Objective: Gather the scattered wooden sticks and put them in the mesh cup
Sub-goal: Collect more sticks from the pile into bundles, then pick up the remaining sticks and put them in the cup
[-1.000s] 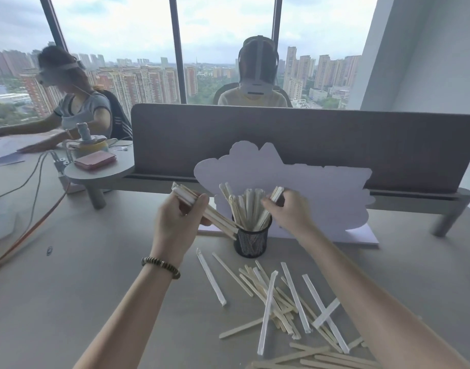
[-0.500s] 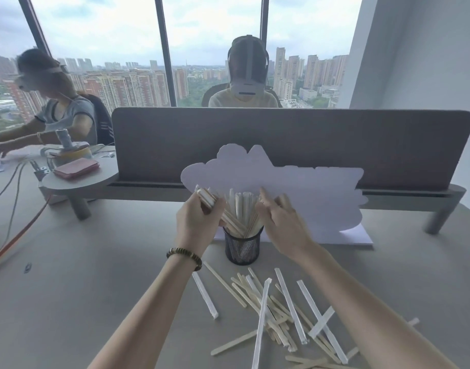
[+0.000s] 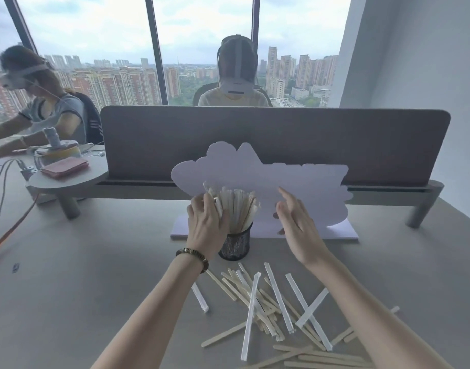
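Observation:
A black mesh cup stands on the grey table, packed with upright wooden sticks. My left hand, with a bead bracelet on the wrist, presses against the cup's left side. Its fingers are closed on a bundle of sticks that leans into the cup. My right hand hovers to the right of the cup, fingers spread, holding nothing. Several scattered sticks, bare wood and white-wrapped, lie in a loose pile on the table in front of the cup.
A purple cloud-shaped cutout board stands just behind the cup, before a grey desk divider. A round shelf with a pink item sits at left, and cables trail nearby. Two people sit beyond the divider.
My left hand has swung its bundle upright against the cup. My right hand has let go of the sticks in the cup and drawn back to the right, open.

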`<state>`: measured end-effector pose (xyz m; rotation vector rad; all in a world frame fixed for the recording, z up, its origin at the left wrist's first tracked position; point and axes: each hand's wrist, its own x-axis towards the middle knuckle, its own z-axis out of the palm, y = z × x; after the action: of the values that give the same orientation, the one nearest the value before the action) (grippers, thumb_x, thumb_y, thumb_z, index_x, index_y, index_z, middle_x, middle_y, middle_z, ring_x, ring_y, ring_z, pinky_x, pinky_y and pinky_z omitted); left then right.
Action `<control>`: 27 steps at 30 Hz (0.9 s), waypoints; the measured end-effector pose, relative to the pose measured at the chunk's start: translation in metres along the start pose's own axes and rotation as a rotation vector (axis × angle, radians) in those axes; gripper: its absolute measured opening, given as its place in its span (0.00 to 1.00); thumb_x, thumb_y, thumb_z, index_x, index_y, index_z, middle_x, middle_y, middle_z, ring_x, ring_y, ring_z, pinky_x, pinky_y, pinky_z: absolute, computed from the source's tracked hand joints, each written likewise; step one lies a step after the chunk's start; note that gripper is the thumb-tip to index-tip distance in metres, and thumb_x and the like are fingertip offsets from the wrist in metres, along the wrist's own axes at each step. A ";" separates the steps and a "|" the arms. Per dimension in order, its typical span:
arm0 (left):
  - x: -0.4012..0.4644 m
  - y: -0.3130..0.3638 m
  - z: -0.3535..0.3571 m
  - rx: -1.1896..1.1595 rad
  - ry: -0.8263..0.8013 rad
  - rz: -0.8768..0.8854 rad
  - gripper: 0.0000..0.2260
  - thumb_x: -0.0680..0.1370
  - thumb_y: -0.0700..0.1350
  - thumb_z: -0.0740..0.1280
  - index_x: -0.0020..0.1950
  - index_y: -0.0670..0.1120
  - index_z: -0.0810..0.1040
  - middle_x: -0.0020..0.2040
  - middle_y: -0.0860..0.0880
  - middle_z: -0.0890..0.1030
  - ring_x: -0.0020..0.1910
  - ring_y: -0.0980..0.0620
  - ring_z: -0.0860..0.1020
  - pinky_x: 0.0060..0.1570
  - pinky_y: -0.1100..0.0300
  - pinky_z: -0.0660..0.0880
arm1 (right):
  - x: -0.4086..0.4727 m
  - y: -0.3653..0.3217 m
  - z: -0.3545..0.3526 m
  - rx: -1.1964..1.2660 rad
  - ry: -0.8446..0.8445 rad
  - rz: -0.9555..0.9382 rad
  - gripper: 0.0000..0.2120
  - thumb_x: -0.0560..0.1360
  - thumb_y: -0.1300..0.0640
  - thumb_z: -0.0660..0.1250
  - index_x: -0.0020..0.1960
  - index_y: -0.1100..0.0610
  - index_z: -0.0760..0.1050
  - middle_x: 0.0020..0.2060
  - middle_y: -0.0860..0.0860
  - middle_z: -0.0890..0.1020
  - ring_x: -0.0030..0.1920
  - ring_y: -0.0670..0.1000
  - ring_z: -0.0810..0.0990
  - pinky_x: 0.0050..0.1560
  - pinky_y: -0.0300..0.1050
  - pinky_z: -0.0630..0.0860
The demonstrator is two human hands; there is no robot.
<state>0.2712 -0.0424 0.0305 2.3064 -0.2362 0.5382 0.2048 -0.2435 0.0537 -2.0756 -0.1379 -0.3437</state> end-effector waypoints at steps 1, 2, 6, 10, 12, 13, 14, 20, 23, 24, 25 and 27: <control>-0.001 -0.001 0.003 -0.021 -0.013 -0.028 0.09 0.76 0.46 0.59 0.50 0.42 0.65 0.56 0.39 0.71 0.55 0.40 0.66 0.57 0.54 0.63 | -0.005 0.002 -0.004 0.007 0.007 0.009 0.33 0.76 0.26 0.44 0.77 0.38 0.56 0.59 0.38 0.72 0.67 0.49 0.72 0.68 0.61 0.69; -0.002 -0.001 0.006 -0.053 -0.019 -0.051 0.07 0.77 0.44 0.60 0.50 0.42 0.64 0.56 0.39 0.70 0.56 0.39 0.67 0.58 0.53 0.63 | -0.011 0.005 -0.008 0.010 0.012 0.024 0.32 0.76 0.27 0.45 0.77 0.38 0.57 0.60 0.39 0.73 0.67 0.48 0.73 0.68 0.61 0.69; -0.007 0.002 0.007 -0.160 -0.020 -0.069 0.10 0.78 0.40 0.60 0.57 0.40 0.64 0.59 0.38 0.69 0.58 0.37 0.67 0.62 0.46 0.65 | -0.033 0.015 -0.023 0.027 0.017 0.093 0.33 0.75 0.27 0.46 0.75 0.40 0.60 0.61 0.41 0.75 0.62 0.42 0.76 0.67 0.58 0.71; -0.020 0.005 0.001 -0.353 -0.068 -0.093 0.34 0.80 0.43 0.63 0.80 0.50 0.45 0.78 0.49 0.56 0.77 0.50 0.55 0.76 0.49 0.52 | -0.059 0.028 -0.033 0.013 0.006 0.163 0.35 0.73 0.26 0.47 0.75 0.41 0.62 0.67 0.43 0.74 0.68 0.43 0.71 0.69 0.56 0.70; -0.028 0.005 -0.005 -0.447 -0.092 -0.118 0.40 0.80 0.50 0.64 0.79 0.56 0.37 0.79 0.58 0.48 0.79 0.55 0.50 0.78 0.47 0.50 | -0.069 0.033 -0.038 -0.016 -0.011 0.173 0.27 0.76 0.30 0.51 0.69 0.40 0.69 0.62 0.41 0.77 0.66 0.44 0.74 0.67 0.53 0.72; -0.032 0.003 -0.008 -0.460 -0.082 -0.142 0.41 0.79 0.53 0.65 0.79 0.58 0.37 0.79 0.59 0.47 0.79 0.54 0.50 0.78 0.46 0.51 | -0.074 0.034 -0.041 -0.045 -0.030 0.173 0.20 0.78 0.34 0.54 0.64 0.40 0.73 0.58 0.39 0.78 0.63 0.44 0.76 0.64 0.47 0.74; -0.037 0.001 -0.013 -0.438 -0.051 -0.183 0.40 0.78 0.54 0.65 0.79 0.58 0.39 0.80 0.56 0.48 0.79 0.51 0.53 0.77 0.46 0.54 | -0.079 0.032 -0.045 -0.105 -0.066 0.182 0.11 0.80 0.39 0.58 0.58 0.38 0.74 0.55 0.38 0.79 0.60 0.41 0.77 0.60 0.38 0.73; -0.077 -0.027 -0.043 0.235 -0.233 -0.392 0.18 0.77 0.50 0.62 0.67 0.49 0.69 0.62 0.42 0.70 0.60 0.41 0.73 0.50 0.55 0.69 | -0.109 0.033 -0.072 -0.557 -0.431 0.139 0.17 0.77 0.49 0.67 0.64 0.38 0.72 0.64 0.38 0.73 0.66 0.40 0.71 0.71 0.43 0.65; -0.092 -0.027 -0.048 0.431 -0.464 -0.368 0.11 0.78 0.45 0.57 0.57 0.48 0.75 0.56 0.42 0.70 0.62 0.38 0.71 0.57 0.51 0.73 | -0.120 0.025 -0.082 -0.766 -0.731 0.213 0.37 0.72 0.51 0.66 0.78 0.38 0.56 0.79 0.44 0.56 0.80 0.46 0.49 0.78 0.47 0.48; -0.094 -0.024 -0.049 0.435 -0.476 -0.355 0.12 0.77 0.42 0.57 0.56 0.46 0.76 0.57 0.41 0.71 0.61 0.38 0.72 0.57 0.51 0.73 | -0.124 0.022 -0.084 -0.802 -0.791 0.226 0.40 0.72 0.51 0.66 0.79 0.38 0.51 0.81 0.44 0.50 0.80 0.47 0.43 0.79 0.50 0.44; -0.096 -0.022 -0.049 0.440 -0.480 -0.342 0.12 0.77 0.40 0.57 0.56 0.45 0.76 0.58 0.40 0.72 0.60 0.38 0.73 0.57 0.52 0.73 | -0.127 0.021 -0.084 -0.813 -0.829 0.229 0.42 0.71 0.50 0.66 0.79 0.38 0.48 0.81 0.44 0.46 0.80 0.48 0.40 0.79 0.52 0.42; -0.100 -0.016 -0.051 0.453 -0.506 -0.305 0.13 0.77 0.37 0.58 0.57 0.41 0.78 0.59 0.40 0.75 0.60 0.40 0.75 0.55 0.56 0.71 | -0.134 0.020 -0.086 -0.805 -0.856 0.239 0.45 0.71 0.47 0.69 0.80 0.38 0.46 0.81 0.44 0.43 0.80 0.48 0.39 0.79 0.51 0.43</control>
<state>0.1711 0.0054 0.0084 2.8236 0.0085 -0.1774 0.0658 -0.3219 0.0373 -2.8695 -0.2878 0.7838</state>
